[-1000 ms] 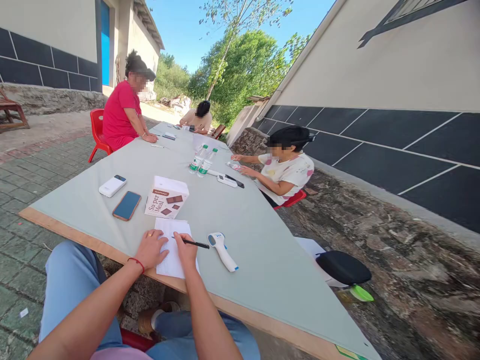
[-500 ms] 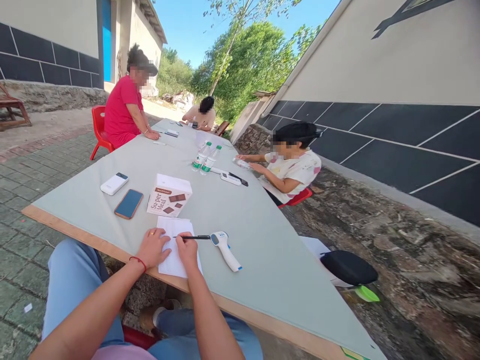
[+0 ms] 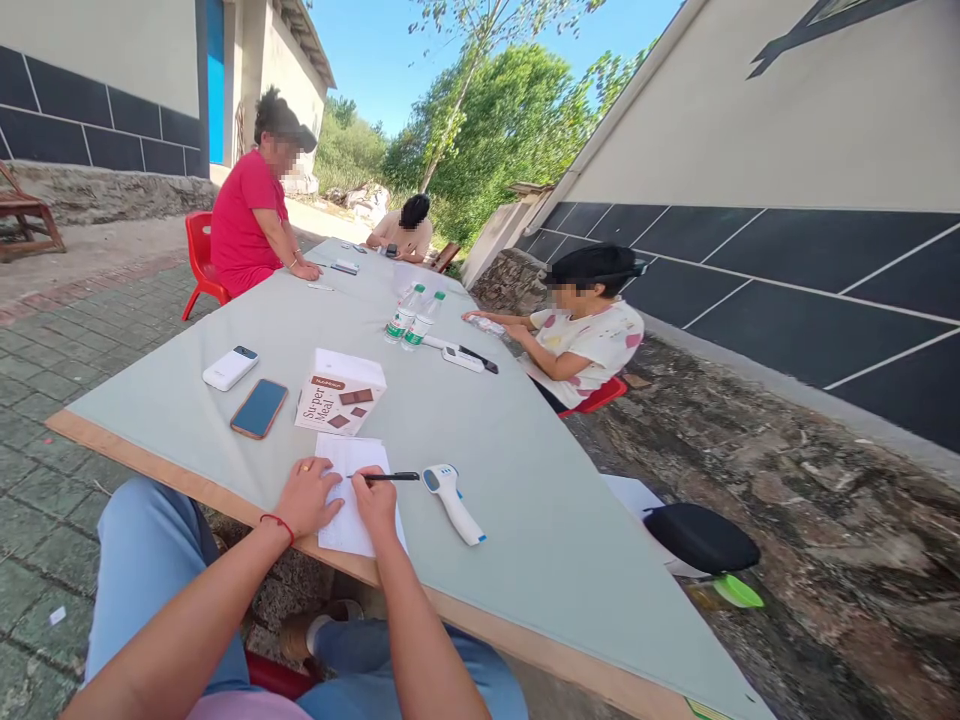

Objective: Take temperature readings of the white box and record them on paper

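A black pen (image 3: pixel 397 476) is gripped in my right hand (image 3: pixel 376 503), its tip at the white paper (image 3: pixel 345 535) near the table's front edge. My left hand (image 3: pixel 306 497) lies on the paper's left side with the fingers spread out, pressing it to the tabletop. Just right of the pen is a white infrared thermometer (image 3: pixel 454 503). Behind the paper stands a white box (image 3: pixel 340 392) with brown chocolate pictures and "Super Meal" lettering. A smartphone (image 3: pixel 259 408) in a brown case and a white power bank (image 3: pixel 230 368) lie to the left of the box.
Two water bottles (image 3: pixel 412 318) stand mid-table beside a white handheld device (image 3: pixel 463 359). People sit at the table (image 3: pixel 525 540): one in red at left, one in a patterned top at right, another at the far end. A black bag (image 3: pixel 701 537) is beyond the right edge.
The pen has shifted very slightly over the paper in my right hand. My left hand stays put. The person at right has moved the clear item in their hands a little.
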Motion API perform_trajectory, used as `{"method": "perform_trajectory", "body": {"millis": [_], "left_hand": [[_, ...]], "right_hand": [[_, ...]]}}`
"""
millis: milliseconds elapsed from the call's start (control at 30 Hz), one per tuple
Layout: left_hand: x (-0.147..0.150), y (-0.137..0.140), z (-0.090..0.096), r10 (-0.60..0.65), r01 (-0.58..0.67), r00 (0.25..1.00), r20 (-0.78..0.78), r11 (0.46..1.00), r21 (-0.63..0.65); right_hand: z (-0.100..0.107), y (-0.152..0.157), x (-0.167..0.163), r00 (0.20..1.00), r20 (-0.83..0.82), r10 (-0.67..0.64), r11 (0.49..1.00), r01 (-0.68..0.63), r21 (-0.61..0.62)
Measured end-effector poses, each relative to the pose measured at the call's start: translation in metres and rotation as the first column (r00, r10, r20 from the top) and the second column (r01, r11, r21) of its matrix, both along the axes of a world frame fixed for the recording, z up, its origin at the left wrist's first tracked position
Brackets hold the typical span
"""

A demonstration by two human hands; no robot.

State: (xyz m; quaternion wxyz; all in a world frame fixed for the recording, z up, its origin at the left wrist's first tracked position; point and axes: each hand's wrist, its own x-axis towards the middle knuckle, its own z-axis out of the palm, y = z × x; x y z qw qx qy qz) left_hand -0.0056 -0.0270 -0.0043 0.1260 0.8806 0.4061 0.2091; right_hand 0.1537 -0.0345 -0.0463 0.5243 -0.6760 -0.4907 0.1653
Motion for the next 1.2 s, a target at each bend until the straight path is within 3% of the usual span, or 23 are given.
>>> {"method": "perform_trajectory", "body": {"millis": [1200], "left_hand": [[-0.0006, -0.0005, 0.0038, 0.002, -0.002, 0.999, -0.046, 1.000, 0.005]], "right_hand": [[0.0055, -0.0031, -0.0011, 1.000, -0.003, -0.004, 1.000, 0.004, -0.016]]}}
